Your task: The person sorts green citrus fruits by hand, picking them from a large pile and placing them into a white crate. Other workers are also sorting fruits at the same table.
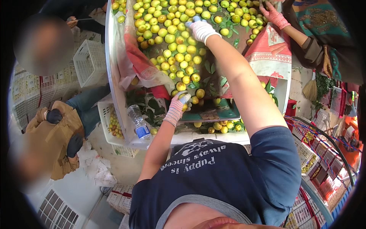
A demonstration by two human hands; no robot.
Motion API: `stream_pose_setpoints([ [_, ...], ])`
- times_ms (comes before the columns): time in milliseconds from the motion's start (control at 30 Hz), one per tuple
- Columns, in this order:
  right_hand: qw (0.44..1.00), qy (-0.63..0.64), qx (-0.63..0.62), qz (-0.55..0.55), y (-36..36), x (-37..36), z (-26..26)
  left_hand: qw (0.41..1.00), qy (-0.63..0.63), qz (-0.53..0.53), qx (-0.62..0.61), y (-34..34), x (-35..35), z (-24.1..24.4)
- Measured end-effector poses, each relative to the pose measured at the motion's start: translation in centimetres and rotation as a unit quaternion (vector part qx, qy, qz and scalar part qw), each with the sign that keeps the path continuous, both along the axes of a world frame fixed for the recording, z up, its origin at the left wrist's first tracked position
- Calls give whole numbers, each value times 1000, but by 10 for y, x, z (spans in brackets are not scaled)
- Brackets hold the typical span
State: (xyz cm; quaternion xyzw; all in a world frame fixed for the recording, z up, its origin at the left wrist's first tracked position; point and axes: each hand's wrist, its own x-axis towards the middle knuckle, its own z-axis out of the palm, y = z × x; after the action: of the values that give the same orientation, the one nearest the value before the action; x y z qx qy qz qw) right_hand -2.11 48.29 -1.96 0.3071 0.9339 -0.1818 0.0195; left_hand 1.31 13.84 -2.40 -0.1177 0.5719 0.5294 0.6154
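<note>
Round yellow-green jujubes point(178, 48), some with brown patches, lie across a sloping bench lined with red-and-white cloth point(140, 60). Green leaves point(210, 67) are scattered among them. My right hand point(201, 28), in a white knit glove with bluish fingertips, reaches across to the far fruit; its fingers are apart over the jujubes and no fruit shows in it. Closer to me, at the lower end of the slope, my left hand point(180, 104) wears a striped glove. Its fingers curl around a jujube point(184, 107). Below it is a dark green ledge point(211, 114).
A plastic bottle point(140, 123) lies at the bench's left front corner. More jujubes point(224, 126) sit under the ledge. A co-worker's pink-gloved hand point(274, 17) touches fruit at the far right. At left are a seated person point(57, 134) and white crates point(90, 63). Cables point(320, 128) run at right.
</note>
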Motion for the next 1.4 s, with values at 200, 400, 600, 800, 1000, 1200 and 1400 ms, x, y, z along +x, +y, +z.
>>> stream_pose_setpoints([
  [200,995,-13,-88,-53,-14,40,18,984,-135,104,47,-17,-8,-8],
  [400,889,230,-263,-296,-55,135,30,919,-266,264,121,0,0,34],
  [600,987,88,-127,-32,-234,155,83,898,-260,283,214,6,18,38],
  [800,980,192,-40,-32,-209,154,57,860,-198,282,376,-85,-20,50],
  [1000,994,5,-22,-108,-201,220,-18,775,27,478,412,-269,-137,79],
  [1200,838,267,-423,-219,-175,213,-6,780,153,593,-131,-341,-169,74],
  [1400,523,416,-701,-249,-186,199,42,785,567,209,-133,-213,-175,99],
])
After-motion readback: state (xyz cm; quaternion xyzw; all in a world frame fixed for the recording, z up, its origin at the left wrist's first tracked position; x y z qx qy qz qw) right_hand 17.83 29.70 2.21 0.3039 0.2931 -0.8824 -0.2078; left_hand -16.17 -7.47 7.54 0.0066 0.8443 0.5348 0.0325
